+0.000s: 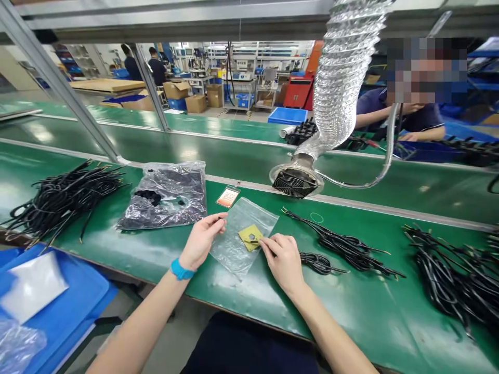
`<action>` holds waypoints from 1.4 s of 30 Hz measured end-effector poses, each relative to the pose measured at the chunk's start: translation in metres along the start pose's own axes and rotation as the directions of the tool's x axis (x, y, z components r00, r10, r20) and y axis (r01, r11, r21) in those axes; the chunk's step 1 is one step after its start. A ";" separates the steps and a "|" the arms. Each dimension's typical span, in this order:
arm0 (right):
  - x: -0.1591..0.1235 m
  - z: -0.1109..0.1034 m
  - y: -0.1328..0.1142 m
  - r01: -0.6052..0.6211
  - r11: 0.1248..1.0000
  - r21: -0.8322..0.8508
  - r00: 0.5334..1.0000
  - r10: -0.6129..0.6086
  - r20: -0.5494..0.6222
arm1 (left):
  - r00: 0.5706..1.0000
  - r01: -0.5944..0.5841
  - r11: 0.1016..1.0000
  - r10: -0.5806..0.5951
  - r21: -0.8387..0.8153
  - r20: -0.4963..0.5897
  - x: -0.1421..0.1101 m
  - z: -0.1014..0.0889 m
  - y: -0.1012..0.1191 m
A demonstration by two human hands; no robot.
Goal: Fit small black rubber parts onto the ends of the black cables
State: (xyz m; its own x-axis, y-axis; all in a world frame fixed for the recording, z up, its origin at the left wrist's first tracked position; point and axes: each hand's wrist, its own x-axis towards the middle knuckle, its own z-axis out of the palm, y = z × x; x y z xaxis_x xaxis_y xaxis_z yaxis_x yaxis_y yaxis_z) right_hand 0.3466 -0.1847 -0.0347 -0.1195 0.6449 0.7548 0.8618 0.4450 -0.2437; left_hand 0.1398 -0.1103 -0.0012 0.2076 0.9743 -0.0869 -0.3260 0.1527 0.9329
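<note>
Head view: my left hand pinches the clear bag's edge; my right hand pinches the yellow card lying on it.

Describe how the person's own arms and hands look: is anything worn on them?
Both arms are bare, with no sleeves in view and no gloves. The left hand has a bright blue wristband at its wrist. The right hand wears nothing visible.

Both hands at clear bag on green bench
</note>
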 end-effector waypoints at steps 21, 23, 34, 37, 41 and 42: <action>0.005 -0.023 -0.024 -0.117 0.959 0.258 0.991 0.130 -0.031 | 0.949 0.238 0.928 -0.158 -0.288 0.274 -0.025 0.030 -0.019; 0.004 -0.025 -0.025 -0.145 0.952 0.271 0.988 0.154 -0.014 | 0.948 0.210 0.940 -0.128 -0.268 0.293 -0.027 0.030 -0.020; 0.001 -0.037 -0.028 -0.256 0.897 0.360 0.964 0.266 0.022 | 0.914 -0.180 0.967 0.097 0.179 0.394 -0.041 0.032 -0.017; -0.005 -0.037 -0.031 -0.045 0.970 0.239 0.997 0.059 -0.052 | 0.942 -0.025 0.996 -0.004 0.082 0.335 -0.048 0.039 -0.022; -0.013 -0.034 -0.034 0.116 0.986 0.124 0.991 -0.107 -0.077 | 0.954 0.007 1.000 -0.004 -0.008 0.299 -0.059 0.044 -0.032; -0.015 -0.034 -0.036 0.111 0.985 0.129 0.992 -0.101 -0.080 | 0.953 -0.029 1.000 0.025 0.008 0.301 -0.062 0.045 -0.035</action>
State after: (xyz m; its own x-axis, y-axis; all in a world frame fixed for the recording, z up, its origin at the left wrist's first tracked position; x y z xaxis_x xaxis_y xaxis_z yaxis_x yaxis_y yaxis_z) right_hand 0.3341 -0.2314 -0.0167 -0.1658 0.5448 0.8220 0.7722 0.5902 -0.2354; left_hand 0.1793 -0.1837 -0.0126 0.4672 0.8830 0.0458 -0.3245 0.1231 0.9378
